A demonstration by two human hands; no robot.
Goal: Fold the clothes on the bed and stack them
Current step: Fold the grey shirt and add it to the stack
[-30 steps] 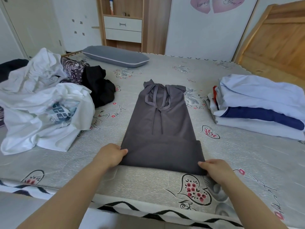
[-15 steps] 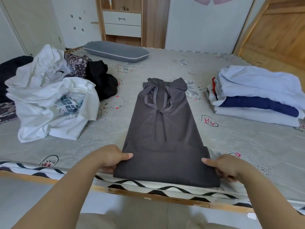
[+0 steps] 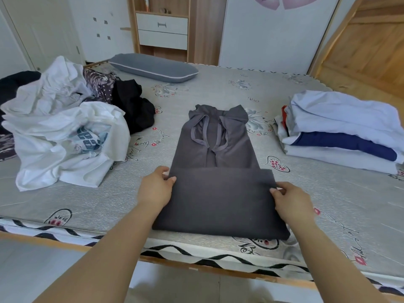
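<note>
A dark grey garment (image 3: pixel 216 149) with straps lies lengthwise in the middle of the bed (image 3: pixel 328 193). Its near end is folded over toward the far end, making a doubled band across the lower part. My left hand (image 3: pixel 156 188) pinches the left corner of that folded edge. My right hand (image 3: pixel 291 199) pinches the right corner. A neat stack of folded clothes (image 3: pixel 341 132), pale blue, navy and white, sits on the right side of the bed. An unfolded heap of white, patterned and black clothes (image 3: pixel 65 132) lies on the left.
A grey pillow (image 3: pixel 153 67) lies at the far edge of the bed. A wooden cabinet with white drawers (image 3: pixel 162 30) stands behind it. A wooden headboard (image 3: pixel 367 47) rises at the right. The bed's wooden front rail (image 3: pixel 196 266) runs just below my arms.
Both hands have lifted the garment's near end and carried it away from me, folding it over onto the middle part. The view has also shifted slightly.
</note>
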